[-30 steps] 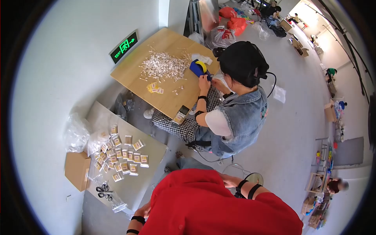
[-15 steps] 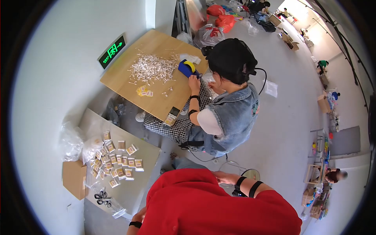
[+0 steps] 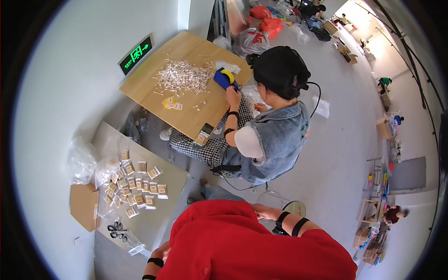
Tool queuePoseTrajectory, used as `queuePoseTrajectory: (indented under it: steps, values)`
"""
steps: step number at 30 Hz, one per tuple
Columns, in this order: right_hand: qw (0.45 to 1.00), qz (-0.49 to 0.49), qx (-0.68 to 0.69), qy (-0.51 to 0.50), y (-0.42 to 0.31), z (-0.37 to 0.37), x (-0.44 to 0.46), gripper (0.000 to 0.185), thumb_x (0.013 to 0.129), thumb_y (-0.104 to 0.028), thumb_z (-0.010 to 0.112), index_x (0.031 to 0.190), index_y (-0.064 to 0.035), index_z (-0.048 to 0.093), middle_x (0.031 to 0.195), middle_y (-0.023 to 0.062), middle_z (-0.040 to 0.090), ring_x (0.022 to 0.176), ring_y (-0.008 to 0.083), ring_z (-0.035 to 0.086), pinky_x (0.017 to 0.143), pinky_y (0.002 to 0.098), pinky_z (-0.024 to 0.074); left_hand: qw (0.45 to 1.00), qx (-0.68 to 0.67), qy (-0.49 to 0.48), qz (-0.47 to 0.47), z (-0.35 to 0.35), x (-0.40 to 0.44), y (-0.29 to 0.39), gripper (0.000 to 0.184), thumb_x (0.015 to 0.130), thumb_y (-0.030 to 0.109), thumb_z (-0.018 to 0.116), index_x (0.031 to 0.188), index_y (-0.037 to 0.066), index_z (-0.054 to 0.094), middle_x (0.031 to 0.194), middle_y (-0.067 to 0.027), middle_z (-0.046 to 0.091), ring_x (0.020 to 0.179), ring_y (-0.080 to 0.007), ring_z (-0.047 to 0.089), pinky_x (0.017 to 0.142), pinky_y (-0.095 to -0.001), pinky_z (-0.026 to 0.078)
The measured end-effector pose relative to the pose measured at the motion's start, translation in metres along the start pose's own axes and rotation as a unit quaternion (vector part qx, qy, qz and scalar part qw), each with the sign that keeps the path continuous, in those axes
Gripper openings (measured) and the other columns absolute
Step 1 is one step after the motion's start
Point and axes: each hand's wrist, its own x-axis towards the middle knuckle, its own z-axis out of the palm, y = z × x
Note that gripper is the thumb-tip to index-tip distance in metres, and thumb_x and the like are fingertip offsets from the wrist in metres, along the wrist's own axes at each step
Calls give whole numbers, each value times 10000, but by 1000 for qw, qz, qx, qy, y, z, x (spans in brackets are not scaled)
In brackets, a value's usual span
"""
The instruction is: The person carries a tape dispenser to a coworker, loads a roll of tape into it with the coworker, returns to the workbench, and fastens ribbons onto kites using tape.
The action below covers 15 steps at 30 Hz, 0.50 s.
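My left hand (image 3: 161, 250) shows at the bottom, beside the red shirt (image 3: 252, 247) and close to the near edge of the grey table (image 3: 170, 205). Its fingers are largely hidden by the shirt. On the other side of the shirt is my right hand (image 3: 264, 212), near a round stool (image 3: 295, 211); its fingers cannot be made out. On the grey table lie several small packs (image 3: 140, 183) of sticks, two pairs of black scissors (image 3: 117, 231) and a clear plastic bag (image 3: 134, 243).
A co-worker (image 3: 275, 135) in a denim vest sits at the wooden table (image 3: 186, 114), hands near a blue tape dispenser (image 3: 224, 79). A pile of cotton swabs (image 3: 184, 75) lies there. A cardboard box (image 3: 84, 205) and plastic bags (image 3: 83, 163) stand by the wall.
The whole view has shifted, with the tables now further left in the frame. My left hand shows a little more than half a second ago. The co-worker's hands have moved slightly.
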Motion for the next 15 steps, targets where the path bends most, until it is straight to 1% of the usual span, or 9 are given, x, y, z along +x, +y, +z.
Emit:
queuePoseTrajectory:
  steps: [9, 12, 15]
  values:
    - [999, 15, -28, 29, -1, 7, -3, 596, 886, -597, 366, 1168, -106, 552, 1093, 38, 592, 972, 168, 564, 862, 359, 454, 1000, 11, 12, 15, 1, -1, -3, 458, 896, 352, 493, 1252, 63, 478, 1059, -102, 613, 988, -249, 576, 862, -340, 458]
    - [999, 7, -37, 25, -1, 6, -5, 611, 885, -598, 368, 1155, -86, 561, 1089, 53, 599, 962, 180, 574, 863, 363, 459, 1000, 14, 13, 16, 4, -2, -4, 460, 896, 352, 493, 1252, 61, 477, 1054, -101, 615, 987, -251, 577, 861, -341, 458]
    - [999, 14, -25, 20, -4, 6, -7, 591, 873, -599, 409, 1174, -113, 561, 1096, 50, 599, 949, 170, 571, 838, 364, 443, 1000, 15, 16, 18, 5, -3, -4, 463, 895, 353, 494, 1252, 59, 475, 1049, -101, 617, 985, -254, 577, 860, -342, 458]
